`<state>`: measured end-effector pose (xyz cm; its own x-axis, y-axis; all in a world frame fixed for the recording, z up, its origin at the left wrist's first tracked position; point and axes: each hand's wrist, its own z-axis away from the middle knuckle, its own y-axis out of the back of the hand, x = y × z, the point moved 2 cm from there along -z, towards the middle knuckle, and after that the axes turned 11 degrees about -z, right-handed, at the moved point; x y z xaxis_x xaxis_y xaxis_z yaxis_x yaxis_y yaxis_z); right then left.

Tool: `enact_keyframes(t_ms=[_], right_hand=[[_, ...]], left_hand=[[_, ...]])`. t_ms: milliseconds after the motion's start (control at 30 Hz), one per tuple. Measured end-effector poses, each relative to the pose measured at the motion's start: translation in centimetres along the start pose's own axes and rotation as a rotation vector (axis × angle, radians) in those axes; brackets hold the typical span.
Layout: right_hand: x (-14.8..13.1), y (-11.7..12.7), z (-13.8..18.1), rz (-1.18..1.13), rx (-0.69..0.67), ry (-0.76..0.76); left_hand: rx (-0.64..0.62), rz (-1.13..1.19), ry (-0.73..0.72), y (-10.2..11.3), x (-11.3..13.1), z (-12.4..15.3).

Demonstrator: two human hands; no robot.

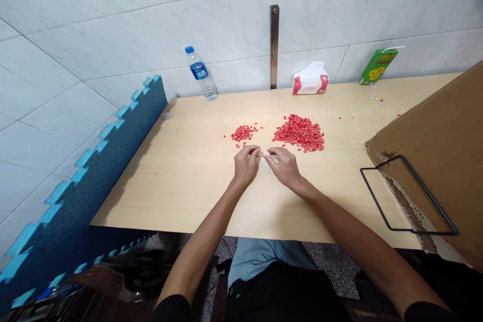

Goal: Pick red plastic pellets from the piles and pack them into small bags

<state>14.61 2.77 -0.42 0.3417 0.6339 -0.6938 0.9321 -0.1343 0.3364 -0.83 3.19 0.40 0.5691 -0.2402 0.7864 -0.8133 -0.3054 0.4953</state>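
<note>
My left hand (246,162) is above the middle of the table, thumb and fingers closed in a pinch. Facing it, my right hand (284,164) also has its thumb and index finger curled together, the fingertips of both hands nearly meeting. What each pinch holds is too small to make out. A faint whitish, see-through patch shows below the fingertips. Just beyond my left hand lies a small pile of short red tube-like pieces (242,133). Beyond my right hand spreads a larger heap of the same red pieces (300,133).
Along the tiled wall stand a water bottle (202,74), a tissue pack (310,80) and a green drink carton (378,66). A blue foam mat (124,146) edges the table (169,186) on the left. Cardboard (433,136) with a black wire frame (433,201) is at right.
</note>
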Motion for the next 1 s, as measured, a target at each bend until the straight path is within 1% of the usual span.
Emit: enact_keyframes(t_ms=[67, 167, 267, 333, 367, 400, 467, 533, 600, 700, 767, 867, 933, 1000], right_hand=[[0.6, 1.0, -0.4, 0.060, 0.071, -0.013], [2.2, 3.0, -1.2, 0.224, 0.118, -0.117], [3.5, 4.3, -1.7, 0.345, 0.051, -0.253], [3.8, 4.4, -1.9, 0.383, -0.007, -0.296], [3.8, 4.3, -1.9, 0.396, -0.035, -0.299], [3.7, 4.1, -1.9, 0.407, -0.066, -0.294], [3.6, 3.7, -1.9, 0.419, -0.129, -0.274], [3.5, 3.3, -1.8, 0.421, -0.182, -0.256], [3.7, 3.2, -1.8, 0.418, -0.211, -0.246], [3.9, 3.2, -1.8, 0.417, -0.226, -0.235], [3.9, 3.1, -1.7, 0.437, -0.235, -0.216], [3.8, 3.0, -1.7, 0.481, -0.252, -0.182], [3.7, 2.8, -1.6, 0.497, -0.254, -0.169], [3.6, 2.8, -1.6, 0.507, -0.245, -0.159]], left_hand=[[0.120, -0.134, -0.030, 0.7, -0.7, -1.5], [0.177, -0.307, -0.070, 1.6, -2.4, -4.6], [0.185, -0.450, -0.048, 2.0, -3.6, -6.9], [0.212, -0.511, -0.041, 2.0, -3.5, -7.1], [0.210, -0.525, -0.060, 2.0, -3.2, -6.7], [0.191, -0.533, -0.097, 1.8, -2.7, -6.2], [0.094, -0.531, -0.181, 1.4, -1.8, -4.7], [-0.035, -0.502, -0.260, 1.0, -1.0, -3.3], [-0.192, -0.467, -0.333, 0.6, -0.5, -2.4], [-0.391, -0.400, -0.372, 0.3, -0.1, -1.9], [-0.485, -0.345, -0.361, 0.3, -0.1, -1.9], [-0.568, -0.298, -0.364, 0.3, 0.0, -1.8], [-0.566, -0.298, -0.366, 0.2, -0.1, -1.8], [-0.536, -0.297, -0.348, 0.1, -0.2, -1.7]])
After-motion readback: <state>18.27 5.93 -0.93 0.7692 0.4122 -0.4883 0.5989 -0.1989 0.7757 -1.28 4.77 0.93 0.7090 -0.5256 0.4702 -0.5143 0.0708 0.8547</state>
